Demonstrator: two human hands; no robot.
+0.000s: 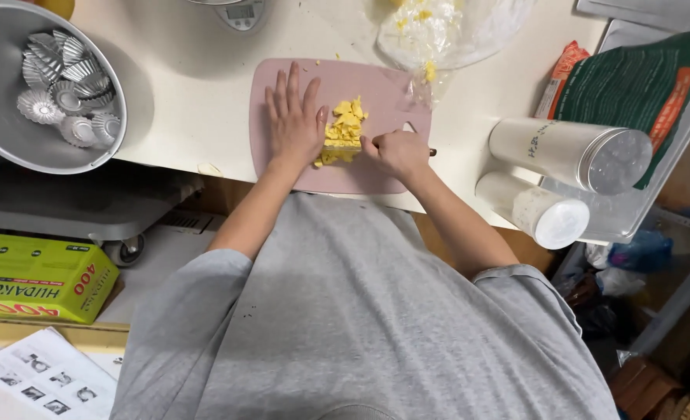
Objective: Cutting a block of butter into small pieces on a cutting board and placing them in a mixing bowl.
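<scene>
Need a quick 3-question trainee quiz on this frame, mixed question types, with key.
1. True or false: the left hand lies flat, fingers spread, beside the yellow pieces on the pink cutting board.
2. Multiple choice: what lies in the metal bowl at the left?
A. fluted metal moulds
B. eggs
C. spoons
3. Fill in: the two white jars at the right of the board lie on their ____.

Key: 1 true; 2 A; 3 sides.

Note: the right hand is closed around a handle; the tool itself is hidden.
</scene>
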